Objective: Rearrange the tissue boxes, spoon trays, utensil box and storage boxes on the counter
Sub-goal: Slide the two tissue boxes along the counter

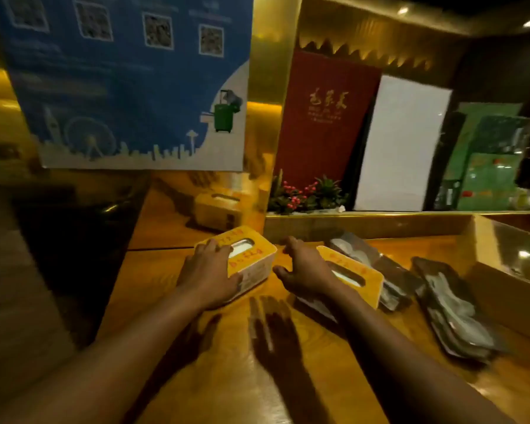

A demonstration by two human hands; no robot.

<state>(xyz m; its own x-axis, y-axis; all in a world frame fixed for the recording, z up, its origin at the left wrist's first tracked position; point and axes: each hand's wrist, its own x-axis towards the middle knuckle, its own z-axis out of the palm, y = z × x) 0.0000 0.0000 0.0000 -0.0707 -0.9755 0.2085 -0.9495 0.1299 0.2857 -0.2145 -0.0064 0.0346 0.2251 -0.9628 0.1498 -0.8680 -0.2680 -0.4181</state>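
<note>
The left hand (210,275) grips one yellow rectangular tissue box (251,255) on the wooden counter (227,362). The right hand (308,267) lies with spread fingers on a second yellow tissue box (358,278).

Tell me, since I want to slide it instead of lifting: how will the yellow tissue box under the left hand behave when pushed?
The tissue box looks rigid and flat-bottomed, so it should slide, not roll. The counter looks glossy, so it may glide easily. Being low and wide, it seems unlikely to tip under the left hand.
</note>
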